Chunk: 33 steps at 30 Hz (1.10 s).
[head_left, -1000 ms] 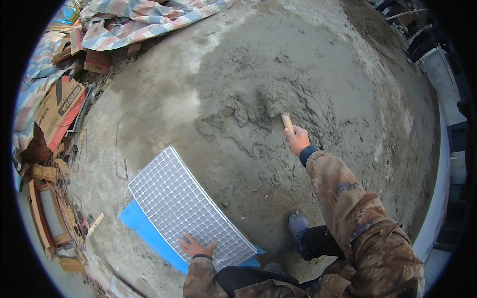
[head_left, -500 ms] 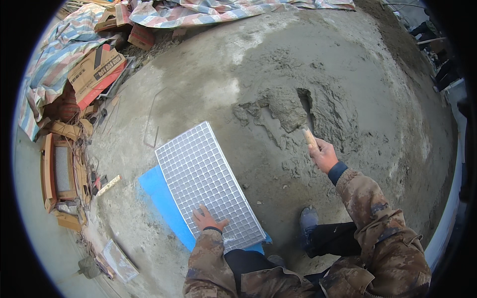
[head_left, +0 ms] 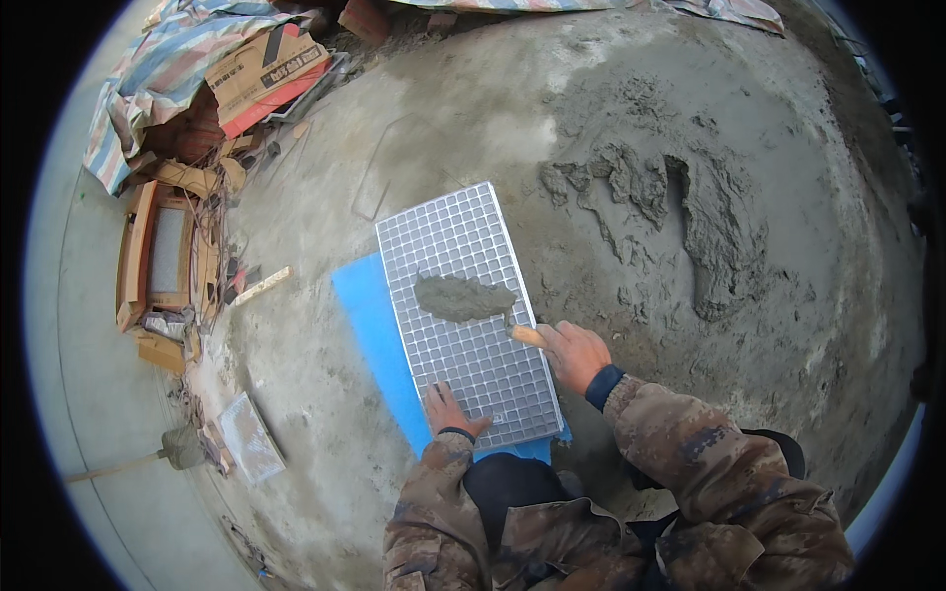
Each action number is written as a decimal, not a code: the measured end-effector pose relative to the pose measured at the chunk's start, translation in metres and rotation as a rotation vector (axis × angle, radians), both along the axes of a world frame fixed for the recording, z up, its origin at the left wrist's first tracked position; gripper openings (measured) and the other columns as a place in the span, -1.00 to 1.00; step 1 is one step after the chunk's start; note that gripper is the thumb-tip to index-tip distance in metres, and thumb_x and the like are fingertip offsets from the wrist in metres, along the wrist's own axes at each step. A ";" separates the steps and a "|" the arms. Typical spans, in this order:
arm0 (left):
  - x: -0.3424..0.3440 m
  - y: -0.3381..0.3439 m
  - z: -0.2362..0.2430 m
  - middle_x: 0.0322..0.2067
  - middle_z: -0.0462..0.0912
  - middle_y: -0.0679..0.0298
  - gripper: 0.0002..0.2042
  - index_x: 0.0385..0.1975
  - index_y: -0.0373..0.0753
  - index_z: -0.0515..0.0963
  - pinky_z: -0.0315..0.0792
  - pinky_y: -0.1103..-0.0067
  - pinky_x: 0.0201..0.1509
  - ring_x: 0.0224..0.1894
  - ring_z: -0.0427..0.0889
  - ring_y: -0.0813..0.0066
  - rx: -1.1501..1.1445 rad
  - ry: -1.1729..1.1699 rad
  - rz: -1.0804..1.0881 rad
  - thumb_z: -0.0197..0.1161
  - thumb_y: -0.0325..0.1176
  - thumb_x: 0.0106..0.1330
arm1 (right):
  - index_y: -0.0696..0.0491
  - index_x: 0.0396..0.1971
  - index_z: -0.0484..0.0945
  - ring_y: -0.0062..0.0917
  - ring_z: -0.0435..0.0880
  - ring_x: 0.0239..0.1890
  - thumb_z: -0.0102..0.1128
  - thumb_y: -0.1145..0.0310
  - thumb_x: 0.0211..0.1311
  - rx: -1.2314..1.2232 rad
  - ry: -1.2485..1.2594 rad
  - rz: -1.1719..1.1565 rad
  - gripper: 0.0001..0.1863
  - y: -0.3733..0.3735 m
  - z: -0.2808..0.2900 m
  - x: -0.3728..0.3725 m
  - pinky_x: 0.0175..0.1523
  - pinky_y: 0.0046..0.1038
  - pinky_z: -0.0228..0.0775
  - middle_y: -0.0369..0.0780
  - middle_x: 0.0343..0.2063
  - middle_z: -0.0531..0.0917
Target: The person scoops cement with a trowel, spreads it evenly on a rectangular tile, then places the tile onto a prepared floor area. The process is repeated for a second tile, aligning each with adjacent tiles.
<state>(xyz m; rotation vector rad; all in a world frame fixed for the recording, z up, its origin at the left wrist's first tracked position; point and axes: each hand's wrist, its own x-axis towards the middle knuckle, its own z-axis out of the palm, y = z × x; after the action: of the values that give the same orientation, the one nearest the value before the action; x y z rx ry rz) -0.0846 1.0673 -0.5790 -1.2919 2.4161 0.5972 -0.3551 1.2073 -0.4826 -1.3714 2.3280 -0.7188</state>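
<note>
My right hand (head_left: 576, 357) is closed on the wooden handle of a trowel (head_left: 527, 336). The trowel's blade is hidden under a lump of wet grey mortar (head_left: 463, 295), which lies over the middle of a grey gridded panel (head_left: 445, 229) of small square cells. My left hand (head_left: 451, 416) lies with fingers spread on the panel's lower left part. Beneath the panel, a blue sheet (head_left: 360, 315) sticks out on the left and at the bottom. Right of the panel, churned wet mortar (head_left: 729, 251) is spread on the floor, with a long furrow in it.
Along the left are cardboard boxes (head_left: 256, 81), striped tarpaulins (head_left: 143, 98), wooden scraps (head_left: 138, 251), a small pale board (head_left: 246, 438) and a long-handled tool (head_left: 182, 451). A short batten (head_left: 261, 286) lies on the concrete floor (head_left: 296, 374).
My right hand has brought the trowel left and down from the mortar heap onto the panel, now carrying a lump. My left hand stays on the panel. The view has swung rightward in the picture.
</note>
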 end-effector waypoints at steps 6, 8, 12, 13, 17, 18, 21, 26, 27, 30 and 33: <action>-0.001 -0.001 0.000 0.44 -0.17 -0.25 0.30 0.45 -0.41 -0.12 -0.18 0.13 0.55 0.50 -0.20 -0.22 0.032 -0.068 -0.008 0.61 0.10 -0.20 | -0.05 0.01 0.51 -0.31 0.60 -0.22 0.12 0.48 0.12 0.152 0.009 0.118 -0.60 0.007 -0.017 0.029 -0.17 -0.21 0.39 -0.24 -0.33 0.56; -0.001 0.000 0.001 0.44 -0.18 -0.26 0.30 0.45 -0.42 -0.13 -0.19 0.13 0.55 0.50 -0.22 -0.23 0.056 -0.072 0.000 0.61 0.11 -0.19 | -0.05 0.05 0.50 -0.32 0.62 -0.24 0.14 0.46 0.11 0.116 0.019 0.116 -0.57 0.017 -0.017 0.031 -0.19 -0.23 0.40 -0.25 -0.33 0.56; -0.004 -0.001 0.002 0.45 -0.22 -0.27 0.31 0.45 -0.43 -0.14 -0.20 0.13 0.56 0.51 -0.24 -0.22 0.082 -0.090 0.025 0.61 0.12 -0.19 | -0.05 0.07 0.48 -0.31 0.63 -0.28 0.16 0.44 0.12 0.022 0.024 0.115 -0.55 0.021 -0.014 0.032 -0.22 -0.23 0.43 -0.24 -0.33 0.56; -0.003 0.000 0.002 0.45 -0.23 -0.26 0.31 0.45 -0.42 -0.15 -0.19 0.14 0.56 0.51 -0.24 -0.21 0.081 -0.097 0.014 0.61 0.11 -0.19 | -0.05 0.08 0.47 -0.30 0.63 -0.29 0.16 0.44 0.12 0.055 -0.010 0.138 -0.55 0.019 -0.014 0.032 -0.23 -0.23 0.44 -0.23 -0.34 0.55; -0.004 -0.002 -0.002 0.47 -0.25 -0.22 0.32 0.46 -0.40 -0.16 -0.19 0.19 0.57 0.52 -0.23 -0.17 0.083 -0.141 0.032 0.62 0.09 -0.21 | -0.03 0.12 0.49 -0.23 0.61 -0.33 0.27 0.30 0.19 0.011 -0.146 0.050 -0.54 0.023 -0.014 0.032 -0.25 -0.22 0.46 -0.20 -0.38 0.54; -0.004 -0.002 -0.004 0.47 -0.25 -0.20 0.33 0.46 -0.39 -0.16 -0.20 0.21 0.57 0.52 -0.23 -0.16 0.080 -0.126 0.040 0.62 0.09 -0.22 | -0.02 0.11 0.50 -0.21 0.62 -0.32 0.27 0.29 0.21 0.016 -0.238 0.008 -0.55 0.028 -0.014 0.032 -0.23 -0.22 0.47 -0.18 -0.36 0.56; 0.000 -0.002 -0.009 0.46 -0.26 -0.26 0.36 0.46 -0.41 -0.20 -0.22 0.17 0.56 0.52 -0.26 -0.19 0.119 -0.052 0.063 0.64 0.04 -0.27 | -0.02 0.11 0.50 -0.17 0.65 -0.28 0.23 0.21 0.27 -0.118 -0.439 -0.211 -0.58 0.058 -0.022 0.029 -0.15 -0.21 0.49 -0.12 -0.27 0.63; -0.001 -0.004 -0.013 0.45 -0.26 -0.29 0.41 0.46 -0.42 -0.23 -0.19 0.16 0.56 0.51 -0.26 -0.20 0.099 -0.144 0.000 0.66 0.08 -0.30 | 0.15 -0.07 0.49 -0.36 0.65 -0.39 0.17 0.06 0.36 0.053 -0.794 -0.862 -0.57 0.116 -0.059 -0.004 -0.21 -0.29 0.49 -0.16 -0.49 0.62; 0.000 -0.004 -0.013 0.45 -0.25 -0.28 0.41 0.46 -0.42 -0.23 -0.19 0.16 0.56 0.51 -0.26 -0.19 0.073 -0.161 -0.013 0.66 0.09 -0.30 | 0.18 -0.25 0.50 -0.47 0.59 -0.53 0.16 0.04 0.38 -0.038 -0.843 -1.061 -0.58 0.129 -0.066 -0.004 -0.39 -0.34 0.46 -0.22 -0.60 0.54; -0.001 -0.005 -0.015 0.44 -0.24 -0.29 0.42 0.46 -0.44 -0.23 -0.19 0.16 0.56 0.52 -0.26 -0.19 0.067 -0.208 -0.027 0.66 0.10 -0.31 | 0.14 -0.37 0.49 -0.49 0.51 -0.71 0.16 0.05 0.39 -0.205 -1.030 -1.583 -0.61 0.169 -0.089 -0.001 -0.61 -0.37 0.34 -0.22 -0.66 0.52; -0.001 -0.007 -0.019 0.44 -0.24 -0.30 0.42 0.45 -0.46 -0.24 -0.18 0.15 0.55 0.51 -0.25 -0.19 0.070 -0.214 -0.056 0.66 0.10 -0.31 | 0.11 -0.43 0.48 -0.52 0.41 -0.82 0.15 0.06 0.39 -0.163 -0.889 -1.820 -0.61 0.202 -0.107 0.010 -0.73 -0.40 0.21 -0.22 -0.70 0.51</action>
<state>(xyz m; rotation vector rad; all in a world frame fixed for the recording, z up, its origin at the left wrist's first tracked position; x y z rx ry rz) -0.0854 1.0598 -0.5985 -1.1905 2.2292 0.4966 -0.3448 1.4094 -0.5893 1.2860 2.0418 -1.4206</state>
